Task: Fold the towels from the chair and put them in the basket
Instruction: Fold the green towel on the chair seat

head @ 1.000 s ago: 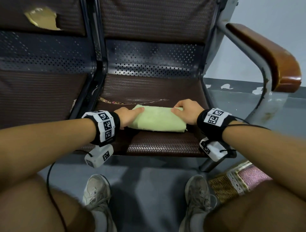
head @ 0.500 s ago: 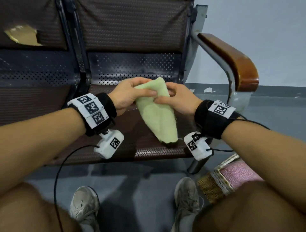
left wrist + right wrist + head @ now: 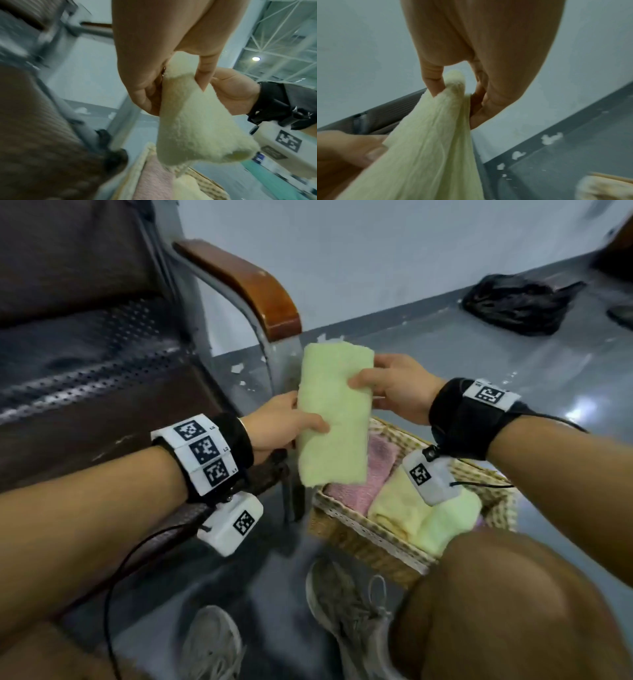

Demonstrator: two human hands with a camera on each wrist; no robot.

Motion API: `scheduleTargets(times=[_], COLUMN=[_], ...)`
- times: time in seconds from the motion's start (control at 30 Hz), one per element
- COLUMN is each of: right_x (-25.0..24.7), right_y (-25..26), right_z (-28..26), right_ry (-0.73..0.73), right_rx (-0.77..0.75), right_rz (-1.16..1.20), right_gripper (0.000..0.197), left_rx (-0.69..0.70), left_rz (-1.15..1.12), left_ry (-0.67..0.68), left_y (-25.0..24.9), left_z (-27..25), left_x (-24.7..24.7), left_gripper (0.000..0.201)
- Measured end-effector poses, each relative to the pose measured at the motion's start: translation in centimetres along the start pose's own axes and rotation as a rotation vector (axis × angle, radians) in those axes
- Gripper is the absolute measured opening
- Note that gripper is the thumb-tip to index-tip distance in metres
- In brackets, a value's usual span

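Note:
A folded light green towel [image 3: 334, 419] hangs upright in the air, held by both hands, just above the near left corner of the wicker basket [image 3: 356, 537]. My left hand [image 3: 284, 424] grips its left edge, thumb across the front. My right hand [image 3: 394, 386] pinches its upper right edge. The left wrist view shows the towel [image 3: 192, 127] between my thumb and fingers over the basket rim [image 3: 137, 166]. In the right wrist view the towel [image 3: 436, 142] is pinched at its top fold. The basket holds pink [image 3: 356, 491], yellow [image 3: 394, 505] and green [image 3: 448, 518] folded towels.
The brown chair seat [image 3: 85, 412] and its wooden armrest [image 3: 246, 285] stand to the left of the basket. A black bag [image 3: 520, 302] lies on the grey floor at the back right. My knees [image 3: 507, 604] and shoes [image 3: 346, 611] are close below.
The green towel was lifted off the chair seat, turned upright, and carried right to above the basket. My view swung right with it.

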State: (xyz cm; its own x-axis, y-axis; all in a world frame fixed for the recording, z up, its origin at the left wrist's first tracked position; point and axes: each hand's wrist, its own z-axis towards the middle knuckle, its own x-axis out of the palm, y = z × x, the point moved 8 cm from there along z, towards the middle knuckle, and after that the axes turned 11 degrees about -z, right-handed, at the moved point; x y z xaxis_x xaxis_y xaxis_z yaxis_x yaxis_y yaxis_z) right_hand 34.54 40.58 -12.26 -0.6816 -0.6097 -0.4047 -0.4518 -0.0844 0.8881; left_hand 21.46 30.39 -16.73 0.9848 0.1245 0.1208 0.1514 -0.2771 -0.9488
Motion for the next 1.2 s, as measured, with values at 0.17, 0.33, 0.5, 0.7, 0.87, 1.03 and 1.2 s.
scheduleTargets(times=[0.17,0.33,0.5,0.7,0.87,1.03,1.2], right_x=[-8.8,-13.5,-13.4,-18.2,-24.8,-23.7,-23.8], right_y=[-12.3,-24.7,-32.8,-34.0,-34.8,-40.0,-42.5], right_z=[-4.8,-8.7,-10.6,-9.6,-8.8,-5.7,-6.6], right_ry=[-0.202,-0.334,-0.35,-0.564,-0.734,-0.395,-0.424], right_rx=[0.263,0.49,0.625,0.535,0.635,0.861,0.974], right_rz=[-0.01,-0.032,-0.214,-0.359,-0.415,-0.447,-0.04], right_gripper=[0.017,0.022,0.018,0.01,0.029,0.011,0.029], left_rx=[-0.158,-0.285,-0.392,-0.289,0.046,-0.228,-0.353], left_rz=[-0.028,0.178,0.424,0.418,0.655,0.9,0.915], left_ry=[0.107,0.18,0.189,0.098,-0.299,-0.229,-0.037], left_y=[6.0,14.1,19.8,15.1,6.3,9.7,12.2], left_z=[5.3,8.5,10.7,16.0,23.3,29.5,31.3], left_x=[12.1,21.3,24.3,22.2,13.2,9.6,10.0], left_gripper=[0.045,0.053,0.051,0.022,0.021,0.034,0.039])
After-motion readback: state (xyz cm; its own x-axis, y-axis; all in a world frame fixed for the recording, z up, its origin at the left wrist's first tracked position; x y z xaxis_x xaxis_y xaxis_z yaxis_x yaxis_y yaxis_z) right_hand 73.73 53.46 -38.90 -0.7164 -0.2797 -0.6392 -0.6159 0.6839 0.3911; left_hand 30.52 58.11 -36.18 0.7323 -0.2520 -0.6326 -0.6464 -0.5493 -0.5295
